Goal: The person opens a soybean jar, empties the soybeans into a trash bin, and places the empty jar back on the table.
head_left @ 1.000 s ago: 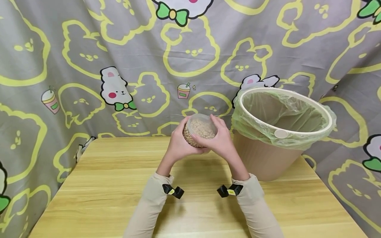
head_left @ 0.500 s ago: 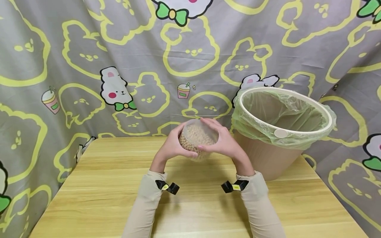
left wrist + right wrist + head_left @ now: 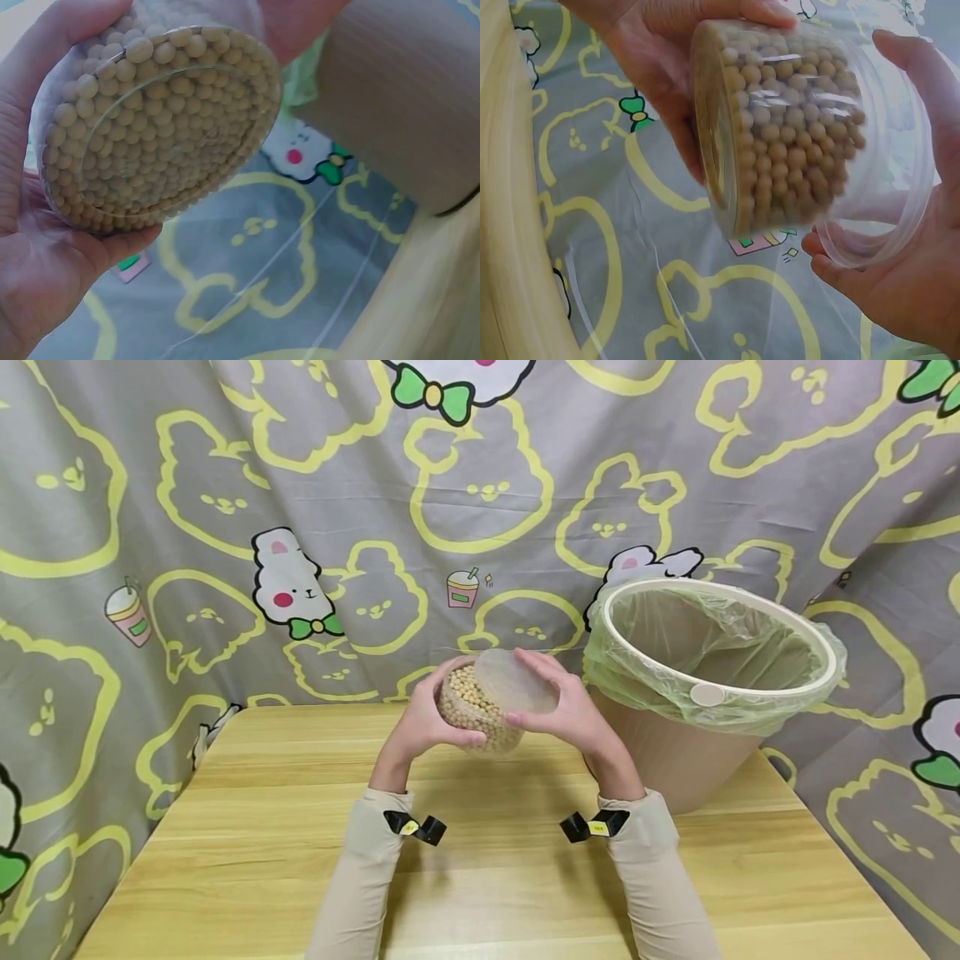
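A clear plastic jar [image 3: 476, 722] of round, pale yellow beans, which look like soybeans, is held above the table in my left hand [image 3: 422, 722]. The left fingers and thumb curl round its side. My right hand [image 3: 576, 717] grips a translucent lid [image 3: 517, 683] by its edge, thumb at the near side. The lid sits tilted and shifted right, so beans show at the jar's mouth. In the left wrist view the bean-filled bottom of the jar [image 3: 165, 135] faces the camera. The right wrist view shows the jar [image 3: 787, 142] on its side, with the lid [image 3: 913, 202] beside its mouth.
A beige trash bin [image 3: 660, 768] lined with a thin green bag [image 3: 750, 718] stands at the right, close to my right hand. The wooden table [image 3: 247, 827] lies below. Behind it hangs a grey curtain [image 3: 375, 485] with cartoon prints.
The lid covered the jar's mouth earlier; now it is lifted and moved right in my right hand. The jar has come left and a little nearer, and the hands have spread apart.
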Available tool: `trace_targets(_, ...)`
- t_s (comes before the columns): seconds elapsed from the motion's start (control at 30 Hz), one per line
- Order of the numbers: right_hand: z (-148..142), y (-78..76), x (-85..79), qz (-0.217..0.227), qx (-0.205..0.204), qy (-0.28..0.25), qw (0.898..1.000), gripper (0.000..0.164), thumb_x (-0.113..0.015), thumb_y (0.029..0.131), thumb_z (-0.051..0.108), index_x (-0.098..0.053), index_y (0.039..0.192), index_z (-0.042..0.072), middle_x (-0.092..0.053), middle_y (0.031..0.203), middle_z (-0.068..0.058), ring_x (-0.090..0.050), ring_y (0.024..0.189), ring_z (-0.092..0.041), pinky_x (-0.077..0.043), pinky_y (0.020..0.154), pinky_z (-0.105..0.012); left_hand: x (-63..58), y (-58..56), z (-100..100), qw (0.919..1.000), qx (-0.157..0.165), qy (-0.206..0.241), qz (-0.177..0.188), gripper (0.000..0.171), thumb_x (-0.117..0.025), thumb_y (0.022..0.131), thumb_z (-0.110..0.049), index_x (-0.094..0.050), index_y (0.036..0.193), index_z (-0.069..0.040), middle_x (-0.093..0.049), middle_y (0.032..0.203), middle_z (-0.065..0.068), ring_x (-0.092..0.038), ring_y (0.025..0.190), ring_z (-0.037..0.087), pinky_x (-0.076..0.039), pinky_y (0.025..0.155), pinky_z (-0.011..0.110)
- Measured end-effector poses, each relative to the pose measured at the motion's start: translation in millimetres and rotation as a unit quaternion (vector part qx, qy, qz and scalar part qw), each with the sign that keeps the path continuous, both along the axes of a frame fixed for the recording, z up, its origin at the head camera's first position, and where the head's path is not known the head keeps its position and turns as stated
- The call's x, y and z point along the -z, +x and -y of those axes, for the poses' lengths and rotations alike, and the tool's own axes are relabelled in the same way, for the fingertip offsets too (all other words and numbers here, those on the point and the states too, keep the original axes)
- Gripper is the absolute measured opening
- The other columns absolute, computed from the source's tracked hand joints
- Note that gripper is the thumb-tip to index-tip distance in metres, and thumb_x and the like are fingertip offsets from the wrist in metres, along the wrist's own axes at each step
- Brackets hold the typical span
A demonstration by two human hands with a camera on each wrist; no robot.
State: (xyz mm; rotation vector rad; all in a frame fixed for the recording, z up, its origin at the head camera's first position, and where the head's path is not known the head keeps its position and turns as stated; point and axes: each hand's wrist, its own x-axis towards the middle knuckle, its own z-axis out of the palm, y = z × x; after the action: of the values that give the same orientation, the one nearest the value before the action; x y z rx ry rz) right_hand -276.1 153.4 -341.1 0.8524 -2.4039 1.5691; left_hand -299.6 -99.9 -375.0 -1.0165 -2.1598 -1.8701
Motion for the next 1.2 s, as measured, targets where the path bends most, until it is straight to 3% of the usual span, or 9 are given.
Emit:
trace_targets(0.33,-11.0,-10.0,3.9,0.026,0.037,0.034,0.998,0.085,-0.082,0.082,0.022,-0.042,0.156,0.009,-0.038,0.162,-0.013,-0.033,0.151,-0.030,-0.027,0.123,-0.053,-9.4,-0.9,41.5,0.9936,-0.074,0.085,0.000,0.097,-0.088,0.063,0.006,-0.048,0.150,-0.011,-0.051,0.144,0.014,-0.055,0.124,0.024,-0.054,0.098,0.028)
trace_targets(0.6,2.7,-20.6,36.7,0.047,0.049,0.143,0.987,0.105,-0.089,0.073,0.042,-0.037,0.159,0.011,-0.034,0.161,-0.017,-0.039,0.145,-0.041,-0.034,0.117,-0.062,-12.8,0.6,56.0,0.9848,-0.107,0.137,0.005,0.093,-0.086,0.065,0.010,-0.049,0.148,-0.009,-0.050,0.142,0.012,-0.054,0.122,0.024,-0.055,0.094,0.025)
trace_targets(0.87,10.3,-23.5,76.6,0.037,0.034,0.228,0.972,0.116,-0.091,0.067,0.053,-0.036,0.158,0.006,-0.032,0.160,-0.023,-0.036,0.147,-0.042,-0.038,0.116,-0.060,-13.5,4.1,54.7,0.9823,-0.132,0.133,0.008,0.095,-0.086,0.064,0.011,-0.050,0.148,-0.013,-0.050,0.145,0.011,-0.053,0.125,0.024,-0.054,0.095,0.025)
trace_targets(1.2,11.4,-24.7,104.0,0.052,-0.004,0.300,0.952,0.122,-0.084,0.070,0.065,-0.029,0.160,0.003,-0.028,0.162,-0.022,-0.029,0.150,-0.038,-0.038,0.116,-0.057,-15.7,7.2,50.4,0.9849,-0.132,0.112,-0.003,0.097,-0.088,0.064,0.008,-0.049,0.150,-0.014,-0.051,0.144,0.011,-0.053,0.124,0.022,-0.054,0.095,0.024)
